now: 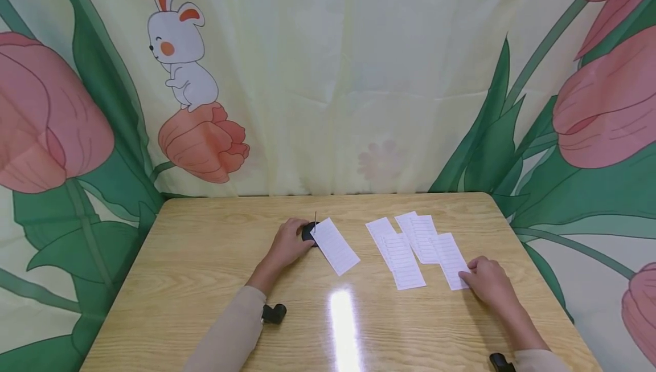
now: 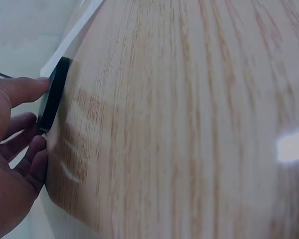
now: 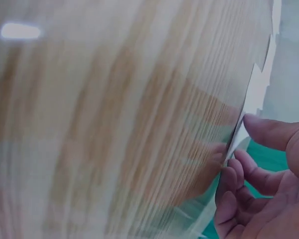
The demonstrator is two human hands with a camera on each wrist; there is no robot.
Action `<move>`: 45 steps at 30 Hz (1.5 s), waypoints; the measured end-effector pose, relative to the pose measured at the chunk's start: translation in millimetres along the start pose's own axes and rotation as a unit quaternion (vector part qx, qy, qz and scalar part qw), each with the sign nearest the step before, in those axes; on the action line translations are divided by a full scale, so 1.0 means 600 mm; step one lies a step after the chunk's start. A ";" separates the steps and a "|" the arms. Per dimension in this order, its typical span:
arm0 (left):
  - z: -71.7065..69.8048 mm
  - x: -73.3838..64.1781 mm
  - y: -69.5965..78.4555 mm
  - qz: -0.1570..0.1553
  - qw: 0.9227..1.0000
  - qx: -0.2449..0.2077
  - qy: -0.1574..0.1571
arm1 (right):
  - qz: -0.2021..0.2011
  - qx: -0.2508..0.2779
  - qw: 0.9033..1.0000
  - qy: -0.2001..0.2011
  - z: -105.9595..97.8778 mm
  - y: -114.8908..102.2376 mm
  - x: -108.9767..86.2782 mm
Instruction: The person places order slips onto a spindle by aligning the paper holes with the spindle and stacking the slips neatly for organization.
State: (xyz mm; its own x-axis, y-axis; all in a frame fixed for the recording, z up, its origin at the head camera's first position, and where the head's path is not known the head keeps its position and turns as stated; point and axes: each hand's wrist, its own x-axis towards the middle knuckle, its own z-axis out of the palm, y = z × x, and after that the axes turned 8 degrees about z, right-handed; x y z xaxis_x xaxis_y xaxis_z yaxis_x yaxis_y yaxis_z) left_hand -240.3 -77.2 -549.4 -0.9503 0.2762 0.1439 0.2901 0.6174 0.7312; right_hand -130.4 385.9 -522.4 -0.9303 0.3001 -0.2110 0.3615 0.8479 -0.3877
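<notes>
A bill spike with a round black base (image 1: pixel 307 232) and a thin upright needle (image 1: pixel 315 218) stands left of the table's middle. My left hand (image 1: pixel 288 243) grips this base at its left edge; in the left wrist view, thumb and fingers lie around the black disc (image 2: pixel 56 94). One lined white paper slip (image 1: pixel 336 248) is at the needle by its upper corner, slanting down to the right. Farther right, my right hand (image 1: pixel 489 282) pinches the lower right corner of another slip (image 1: pixel 451 259). The right wrist view shows that corner (image 3: pixel 239 138) between thumb and fingers.
Several more lined slips (image 1: pixel 405 266) lie overlapping between the two hands, toward the right. The wooden table (image 1: pixel 205 258) ends at the back against a printed curtain (image 1: pixel 307 104). A bright light reflection (image 1: pixel 344 326) lies on the front of the tabletop.
</notes>
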 end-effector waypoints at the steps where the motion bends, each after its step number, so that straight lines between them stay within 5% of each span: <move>1: 0.000 0.000 0.000 0.000 1.000 0.002 0.000 | 0.002 0.000 1.000 -0.005 0.001 -0.001 0.000; 19: 0.001 -0.005 0.000 -0.009 1.000 0.003 0.008 | 0.016 0.033 0.999 -0.023 0.003 0.000 -0.003; 32: -0.001 -0.003 0.002 -0.014 1.000 0.002 0.010 | -0.020 0.045 0.999 0.016 -0.003 0.010 0.008; 45: 0.000 -0.001 0.000 -0.011 1.000 0.000 0.011 | -0.038 0.048 0.997 0.046 -0.048 -0.020 0.004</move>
State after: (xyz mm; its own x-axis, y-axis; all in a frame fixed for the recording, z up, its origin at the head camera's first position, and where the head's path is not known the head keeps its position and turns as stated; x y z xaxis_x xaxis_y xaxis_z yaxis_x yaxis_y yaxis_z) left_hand -240.0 -77.5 -549.6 -0.9587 0.2461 0.1425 0.2691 0.6232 0.7343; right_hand -138.8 389.1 -492.3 -0.9553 0.2797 -0.0956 0.2901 0.8252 -0.4846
